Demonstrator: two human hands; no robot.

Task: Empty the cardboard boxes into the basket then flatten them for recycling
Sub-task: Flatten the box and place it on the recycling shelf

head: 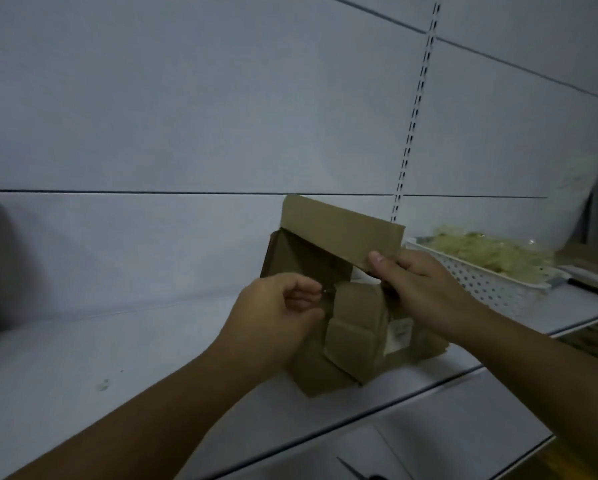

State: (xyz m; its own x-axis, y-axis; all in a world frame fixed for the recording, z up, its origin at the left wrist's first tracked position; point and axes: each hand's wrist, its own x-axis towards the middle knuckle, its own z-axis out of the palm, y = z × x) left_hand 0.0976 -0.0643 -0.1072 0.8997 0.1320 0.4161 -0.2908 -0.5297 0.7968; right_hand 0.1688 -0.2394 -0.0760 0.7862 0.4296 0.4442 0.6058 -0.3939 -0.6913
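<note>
A brown cardboard box (346, 327) with its flaps open is held above the white shelf (82, 368), a white label on its right side. My left hand (273, 317) grips the box's left edge, fingers curled by a small flap. My right hand (415, 289) pinches the long upper flap, thumb on its front face. To the right on the shelf stands a white perforated basket (491, 282) filled with pale yellow shredded packing material (481, 247).
A white panelled wall with a slotted upright (413, 109) rises behind the shelf. Dark flat items (592, 282) lie right of the basket. A lower shelf (429, 431) shows below, with scissors (359, 472) at the bottom edge.
</note>
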